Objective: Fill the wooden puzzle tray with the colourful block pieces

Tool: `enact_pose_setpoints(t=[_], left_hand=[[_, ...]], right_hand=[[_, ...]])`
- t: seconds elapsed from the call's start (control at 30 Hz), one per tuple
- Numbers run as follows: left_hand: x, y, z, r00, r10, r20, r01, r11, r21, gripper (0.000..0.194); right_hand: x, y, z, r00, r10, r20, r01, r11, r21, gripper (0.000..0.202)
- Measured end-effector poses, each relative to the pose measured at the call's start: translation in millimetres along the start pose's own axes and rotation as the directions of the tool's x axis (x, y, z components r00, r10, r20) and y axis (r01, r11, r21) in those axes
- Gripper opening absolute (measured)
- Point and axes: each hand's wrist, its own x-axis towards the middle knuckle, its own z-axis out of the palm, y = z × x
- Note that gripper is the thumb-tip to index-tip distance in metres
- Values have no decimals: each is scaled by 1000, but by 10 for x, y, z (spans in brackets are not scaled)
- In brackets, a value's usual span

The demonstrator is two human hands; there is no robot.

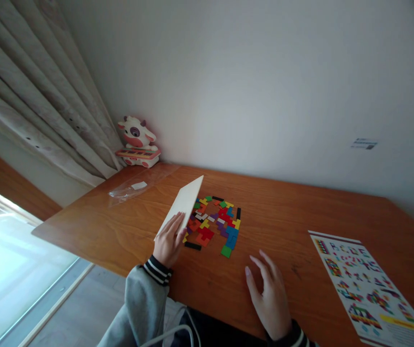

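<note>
My left hand (170, 239) grips a pale flat board (183, 202), which is tilted up on edge at the left of a pile of colourful puzzle pieces (204, 235). The pieces lie loose on the wooden table (275, 207), in red, blue, yellow, green, purple, black and other colours. Part of the pile may be hidden behind the board. To the right of the pieces, my right hand (270, 294) hovers near the table's front, fingers apart and holding nothing.
A printed sheet (366, 284) with coloured figures lies at the right. Clear plastic wrapping (131, 190) is at the back left, near a cow-shaped toy keyboard (138, 142). A curtain (41, 91) hangs at the left, and a wall stands behind the table.
</note>
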Motion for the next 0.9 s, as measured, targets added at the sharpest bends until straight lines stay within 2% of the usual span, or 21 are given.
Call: enact_pose_setpoints(t=[0.07, 0.13, 0.2, 0.23, 0.3, 0.33, 0.37, 0.47, 0.57, 0.63, 0.67, 0.73, 0.8, 0.83, 0.9], left_hand=[[37, 44, -53, 998, -57, -33, 56, 997, -45, 46], [33, 101, -77, 994, -92, -51, 88, 993, -76, 47], [-12, 179, -70, 996, -86, -35, 83, 993, -83, 47], [-48, 224, -59, 998, -64, -15, 62, 995, -82, 47], [-134, 306, -33, 999, 9, 44, -6, 996, -87, 50], [-179, 337, -27, 997, 47, 68, -40, 994, -102, 52], [-222, 357, -27, 994, 72, 80, -62, 991, -120, 51], [-318, 336, -82, 997, 74, 14, -71, 985, -159, 42], [-360, 242, -172, 994, 35, -104, -51, 986, -159, 35], [-367, 187, -202, 993, 17, -119, -35, 988, -148, 33], [-366, 172, -200, 994, 16, -110, -31, 989, -142, 31], [-358, 171, -164, 997, 35, -74, -44, 991, -129, 28], [-343, 203, -95, 996, 81, -43, -86, 989, -117, 27], [-334, 227, -56, 994, 104, -27, -107, 988, -112, 27], [-317, 277, 23, 991, 132, 11, -130, 986, -101, 29]], right_hand=[[42, -174, 29, 997, 75, -17, -70, 979, 190, 33], [115, -406, 125, 979, 167, 119, -203, 879, 432, 40], [236, -653, 289, 910, 251, 331, -412, 649, 640, 47], [314, -768, 389, 863, 247, 441, -502, 511, 697, 52], [485, -954, 604, 765, 212, 608, -644, 264, 718, 60], [567, -1020, 708, 726, 197, 659, -687, 204, 697, 63], [640, -1068, 804, 722, 178, 669, -692, 192, 696, 61], [785, -1099, 977, 746, 225, 627, -666, 204, 718, 55], [854, -991, 859, 771, 271, 576, -633, 226, 741, 52], [898, -867, 579, 820, 281, 498, -570, 328, 753, 47], [922, -798, 390, 851, 316, 419, -521, 413, 747, 45], [967, -666, -42, 905, 347, 245, -420, 639, 644, 40], [990, -563, -457, 941, 331, 65, -326, 844, 426, 38], [991, -526, -628, 951, 308, -17, -290, 914, 285, 37], [972, -472, -858, 970, 204, -135, -204, 979, 11, 36]])
